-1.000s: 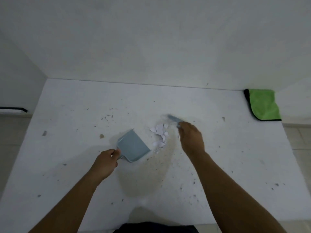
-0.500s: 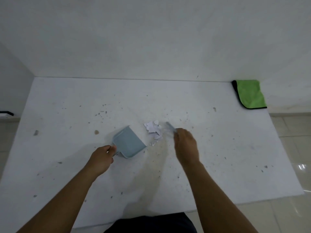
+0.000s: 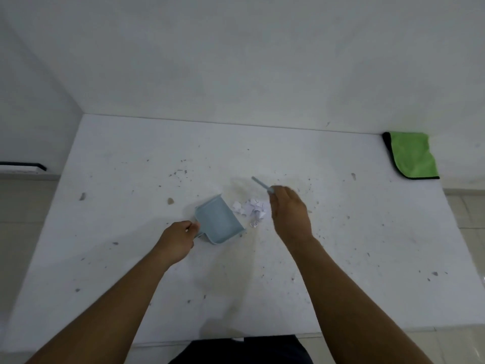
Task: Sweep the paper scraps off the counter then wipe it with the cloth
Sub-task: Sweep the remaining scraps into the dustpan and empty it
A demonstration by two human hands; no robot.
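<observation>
Head view: left hand (image 3: 178, 240) grips the dustpan (image 3: 219, 223) by its handle, pan flat on the counter (image 3: 131, 179). Right hand (image 3: 290, 214) curls round a brush handle (image 3: 262, 184); bristles hidden. Paper scraps (image 3: 252, 208) lie between pan mouth and right hand, bunched tighter than a second ago, the hand now just beside them. Green cloth (image 3: 412, 155) stays at the far right corner.

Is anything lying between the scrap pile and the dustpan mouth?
Nothing visible does. The paper scraps lie just right of the dustpan, with only bare counter between them. The right hand holds the brush handle on their far side.
</observation>
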